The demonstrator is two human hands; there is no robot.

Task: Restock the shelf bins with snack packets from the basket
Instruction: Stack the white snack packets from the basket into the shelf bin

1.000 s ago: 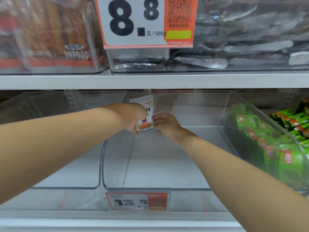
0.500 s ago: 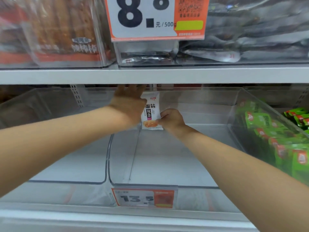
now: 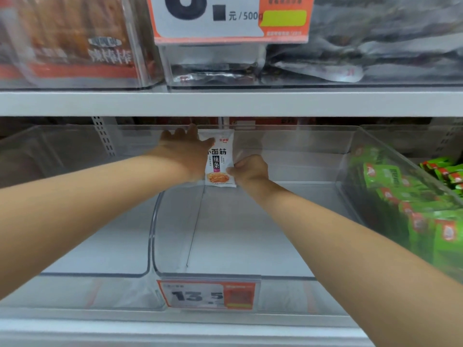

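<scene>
Inside the bin (image 3: 238, 234), right hand (image 3: 250, 171) pinches the packet (image 3: 220, 159) low down (left hand (image 3: 185, 151) flat, overlapping its edge).

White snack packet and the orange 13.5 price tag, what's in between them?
Only the bare floor of the clear plastic bin; the head view shows nothing lying between the white snack packet and the orange price tag.

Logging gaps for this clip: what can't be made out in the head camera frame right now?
Head view only.
Basket: outside the frame entirely.
Upper price tag: top cut off by the frame edge, so the price is incomplete.
White snack packet: left edge covered by the left hand, lower right corner by the right hand.
Lower price tag: small print blurred.
Green packets: print blurred; stack cut off by the right edge.
</scene>
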